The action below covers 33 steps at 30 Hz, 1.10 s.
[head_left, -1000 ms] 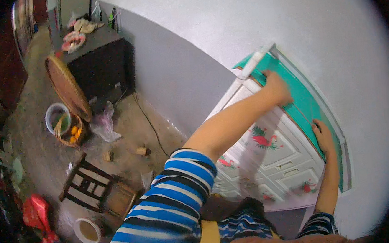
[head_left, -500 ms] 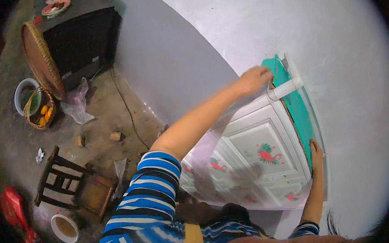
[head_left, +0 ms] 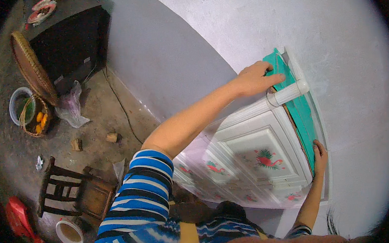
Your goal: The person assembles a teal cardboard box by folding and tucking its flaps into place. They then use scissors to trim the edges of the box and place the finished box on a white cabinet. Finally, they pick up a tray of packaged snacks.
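Note:
A teal-green sheet covers the narrow end of a white panelled piece of furniture decorated with pink flamingos and green leaves. At the sheet's far end is my left hand, its thumb and forefinger spread over the green surface. My right hand is at the near end, its fingers close together at the sheet's edge; their far side is hidden. Between my hands a white rounded bar crosses the sheet, with a thin cord looped by it.
The white and grey wall stands beside the furniture. On the floor to the left are a dark wooden chair, a white bucket, a red bag, wood blocks, a basket of orange fruit and a large black panel.
My left hand's fingers have spread, and its thumb now lies across the green sheet. My right hand stays at the near edge. The view has shifted slightly.

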{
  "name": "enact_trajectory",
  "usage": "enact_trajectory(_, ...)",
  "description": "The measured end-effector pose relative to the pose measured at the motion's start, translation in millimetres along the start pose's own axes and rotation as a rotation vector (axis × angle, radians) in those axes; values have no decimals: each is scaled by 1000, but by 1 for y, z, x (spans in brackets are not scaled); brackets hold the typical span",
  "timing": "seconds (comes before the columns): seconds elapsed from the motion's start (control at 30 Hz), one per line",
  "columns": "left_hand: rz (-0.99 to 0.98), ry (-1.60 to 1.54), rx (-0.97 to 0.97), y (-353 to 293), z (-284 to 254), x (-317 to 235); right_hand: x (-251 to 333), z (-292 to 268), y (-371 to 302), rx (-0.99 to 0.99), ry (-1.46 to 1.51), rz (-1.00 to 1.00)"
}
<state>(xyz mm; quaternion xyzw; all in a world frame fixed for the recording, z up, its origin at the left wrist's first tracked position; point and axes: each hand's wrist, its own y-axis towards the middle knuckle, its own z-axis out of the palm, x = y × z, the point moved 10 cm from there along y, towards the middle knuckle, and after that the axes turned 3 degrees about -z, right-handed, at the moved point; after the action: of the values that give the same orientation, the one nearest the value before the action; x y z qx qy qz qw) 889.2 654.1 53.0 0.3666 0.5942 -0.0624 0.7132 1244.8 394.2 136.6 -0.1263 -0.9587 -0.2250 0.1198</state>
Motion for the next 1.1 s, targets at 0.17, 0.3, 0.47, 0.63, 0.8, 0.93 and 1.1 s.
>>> enact_trajectory(0.17, -72, -107, 265, 35, 27, 5, -8, 0, -4, -21, 58, 56)
enact_trajectory(0.3, -89, -131, 392, 77, 52, 10, 2, 0, -9, -48, 61, 46)
enact_trajectory(0.47, -20, -198, 496, 111, 73, 21, 1, -12, -10, -66, 27, 106)
enact_trajectory(0.63, -250, 280, 267, 105, 51, 11, 0, 0, 1, -87, 136, 44)
enact_trajectory(0.8, -125, 923, 398, 106, 81, -13, -11, -22, -10, -281, -14, -38)
enact_trajectory(0.93, -133, 951, 403, 109, 77, -6, -17, -3, -4, -59, 20, 53)
enact_trajectory(1.1, -99, 1070, 442, 112, 81, 4, -12, 4, 2, -60, -97, -49)
